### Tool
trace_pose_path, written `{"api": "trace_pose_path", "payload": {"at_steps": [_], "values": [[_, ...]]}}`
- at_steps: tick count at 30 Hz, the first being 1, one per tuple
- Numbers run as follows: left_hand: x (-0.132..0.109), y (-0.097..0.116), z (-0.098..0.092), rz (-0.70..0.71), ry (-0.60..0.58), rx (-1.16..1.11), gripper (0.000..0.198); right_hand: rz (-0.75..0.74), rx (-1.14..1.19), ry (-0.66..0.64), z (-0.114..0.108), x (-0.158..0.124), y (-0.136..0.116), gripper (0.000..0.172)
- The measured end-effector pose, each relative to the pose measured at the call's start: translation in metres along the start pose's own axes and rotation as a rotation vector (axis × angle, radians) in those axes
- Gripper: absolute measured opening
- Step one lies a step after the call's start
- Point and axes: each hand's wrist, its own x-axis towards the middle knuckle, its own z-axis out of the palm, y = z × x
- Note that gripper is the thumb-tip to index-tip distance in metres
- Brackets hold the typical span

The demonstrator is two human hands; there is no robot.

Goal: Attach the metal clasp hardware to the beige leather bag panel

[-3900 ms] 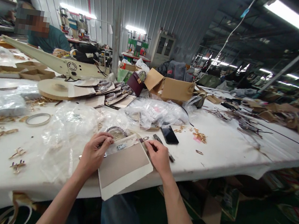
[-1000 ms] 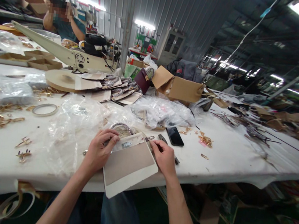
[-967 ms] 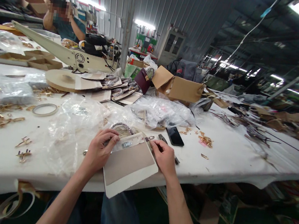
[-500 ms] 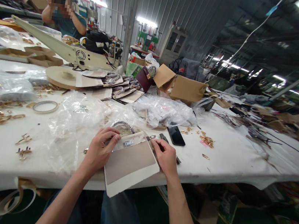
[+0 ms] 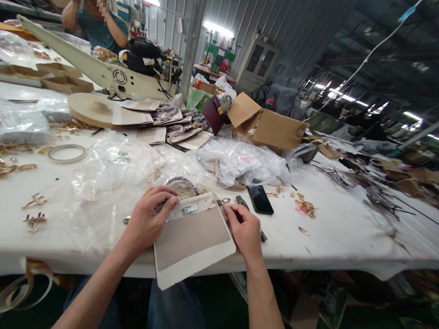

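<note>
A flat grey-beige bag panel (image 5: 195, 237) with a pale lower border tilts over the table's front edge above my lap. Near its top is a small silver metal plate (image 5: 189, 210). My left hand (image 5: 153, 212) is closed on the panel's upper left corner, thumb on the near face. At the upper right edge my right hand (image 5: 243, 230) is closed in a pinch, its fingertips partly hidden. Just above those fingertips, a small metal fitting (image 5: 224, 201) sticks out from the edge. Behind the panel shows a coiled, cord-like bundle (image 5: 184, 185), mostly covered.
A black phone (image 5: 260, 199) lies right of the panel, near small gold fittings (image 5: 305, 206). Crumpled clear plastic (image 5: 106, 186) and a tape roll (image 5: 67, 153) are left. Stacked panels (image 5: 160, 123), an open carton (image 5: 279, 129) and a beige machine (image 5: 133, 82) stand behind. A person (image 5: 100, 22) sits across.
The view has shifted very slightly. Both hands keep their places on the panel, with hardly any visible movement.
</note>
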Motion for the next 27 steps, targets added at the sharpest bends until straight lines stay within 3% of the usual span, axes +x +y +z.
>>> {"api": "trace_pose_path", "payload": {"at_steps": [27], "values": [[-0.0007,0.0008,0.0,0.008,0.001,0.011,0.03,0.007,-0.02,-0.003,-0.0001,0.0002,-0.001,0.038]]}}
